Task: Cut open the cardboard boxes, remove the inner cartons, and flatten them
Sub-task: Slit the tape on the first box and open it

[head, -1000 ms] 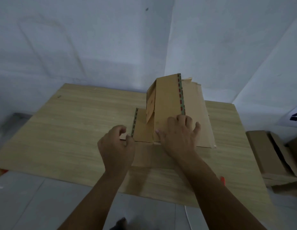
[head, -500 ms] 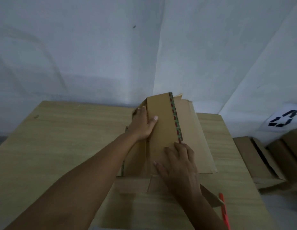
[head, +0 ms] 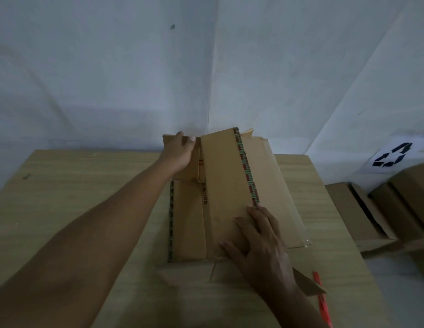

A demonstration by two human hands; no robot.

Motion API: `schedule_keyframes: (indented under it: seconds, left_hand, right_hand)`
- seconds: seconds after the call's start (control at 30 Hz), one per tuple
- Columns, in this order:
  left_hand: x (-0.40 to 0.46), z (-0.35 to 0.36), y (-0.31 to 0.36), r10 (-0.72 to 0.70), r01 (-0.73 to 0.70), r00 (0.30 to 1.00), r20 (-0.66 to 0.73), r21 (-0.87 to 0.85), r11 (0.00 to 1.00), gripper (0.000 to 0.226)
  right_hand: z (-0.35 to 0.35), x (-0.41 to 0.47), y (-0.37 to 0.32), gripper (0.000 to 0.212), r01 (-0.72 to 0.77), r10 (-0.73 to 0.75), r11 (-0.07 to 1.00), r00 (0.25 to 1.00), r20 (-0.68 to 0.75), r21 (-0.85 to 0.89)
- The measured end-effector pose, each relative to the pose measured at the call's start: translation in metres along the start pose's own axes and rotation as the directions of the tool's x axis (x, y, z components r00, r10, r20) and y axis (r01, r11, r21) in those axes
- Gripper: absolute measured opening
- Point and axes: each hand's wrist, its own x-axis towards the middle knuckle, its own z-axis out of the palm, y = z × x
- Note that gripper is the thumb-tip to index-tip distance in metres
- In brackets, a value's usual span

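Carton lies under right hand.

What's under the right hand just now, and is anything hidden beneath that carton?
The right hand presses flat on the carton, which lies on the wooden table. A red cutter pokes out beside the wrist. Whatever lies beneath the cardboard is covered.

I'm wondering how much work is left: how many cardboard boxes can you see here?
3: one box being flattened on the table under both hands, and two more on the floor at right, a nearer one and a farther one. Others may lie out of frame.
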Motion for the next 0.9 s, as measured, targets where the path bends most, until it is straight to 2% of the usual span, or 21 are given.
schedule_keyframes:
  seconds: [0.07, 0.17, 0.23, 0.3, 0.33, 0.4, 0.47, 0.57, 0.63, 0.7, 0.73, 0.77, 0.83, 0.9]
  left_hand:
    - [-0.042, 0.003, 0.002, 0.057, -0.056, 0.997, -0.044, 0.013, 0.998, 0.061]
    - [-0.121, 0.017, -0.004, 0.187, -0.182, 0.982, -0.037, 0.107, 0.977, 0.049]
    - [-0.176, 0.034, -0.011, 0.330, -0.302, 0.940, -0.090, 0.234, 0.924, 0.046]
    - [-0.212, 0.057, -0.022, 0.447, -0.370, 0.883, -0.142, 0.375, 0.850, 0.054]
    - [-0.222, 0.068, -0.029, 0.454, -0.367, 0.878, -0.151, 0.397, 0.841, 0.062]
    - [-0.227, 0.085, -0.039, 0.412, -0.331, 0.890, -0.195, 0.342, 0.879, 0.077]
    - [-0.217, 0.097, -0.043, 0.409, -0.315, 0.867, -0.284, 0.322, 0.893, 0.082]
    - [-0.190, 0.108, -0.046, 0.440, -0.309, 0.795, -0.417, 0.346, 0.886, 0.065]
    - [-0.170, 0.108, -0.046, 0.396, -0.277, 0.766, -0.507, 0.295, 0.914, 0.048]
    - [-0.153, 0.106, -0.047, 0.301, -0.201, 0.760, -0.577, 0.231, 0.952, 0.035]
    - [-0.146, 0.105, -0.050, 0.240, -0.129, 0.765, -0.598, 0.224, 0.966, 0.033]
    - [-0.141, 0.104, -0.054, 0.163, -0.036, 0.772, -0.614, 0.214, 0.976, 0.036]
    - [-0.137, 0.104, -0.064, 0.001, 0.097, 0.757, -0.653, 0.115, 0.989, 0.046]
    - [-0.136, 0.102, -0.075, -0.018, 0.064, 0.708, -0.706, 0.038, 0.997, 0.045]
  right_hand:
    - [-0.002, 0.002, -0.001, 0.048, -0.015, 0.018, 0.996, 0.999, -0.037, 0.090]
    - [-0.008, 0.007, 0.000, 0.040, -0.041, 0.070, 0.959, 0.993, -0.096, 0.281]
    - [-0.011, 0.010, 0.002, 0.036, -0.014, 0.061, 0.935, 0.991, -0.122, 0.355]
    - [-0.010, 0.012, 0.003, 0.037, 0.014, 0.032, 0.923, 0.993, -0.112, 0.385]
    - [-0.008, 0.013, 0.004, 0.039, 0.009, 0.030, 0.921, 0.995, -0.094, 0.390]
    - [-0.007, 0.017, 0.004, 0.044, -0.026, 0.054, 0.919, 0.997, -0.060, 0.392]
    - [-0.010, 0.024, 0.006, 0.053, -0.034, 0.044, 0.921, 0.999, -0.017, 0.388]
    - [-0.018, 0.031, 0.010, 0.071, -0.088, 0.053, 0.952, 0.991, 0.125, 0.295]
    - [-0.022, 0.030, 0.019, 0.072, -0.157, 0.151, 0.987, 0.976, 0.160, 0.025]
    - [-0.021, 0.024, 0.032, 0.063, -0.208, 0.272, 0.941, 0.934, 0.232, -0.269]
    - [-0.018, 0.020, 0.040, 0.057, -0.215, 0.315, 0.916, 0.909, 0.274, -0.338]
    - [-0.013, 0.015, 0.047, 0.051, -0.215, 0.325, 0.913, 0.898, 0.297, -0.347]
    - [-0.005, 0.006, 0.059, 0.041, -0.194, 0.266, 0.949, 0.915, 0.302, -0.248]
    - [0.000, 0.003, 0.066, 0.039, -0.178, 0.212, 0.975, 0.921, 0.325, -0.133]
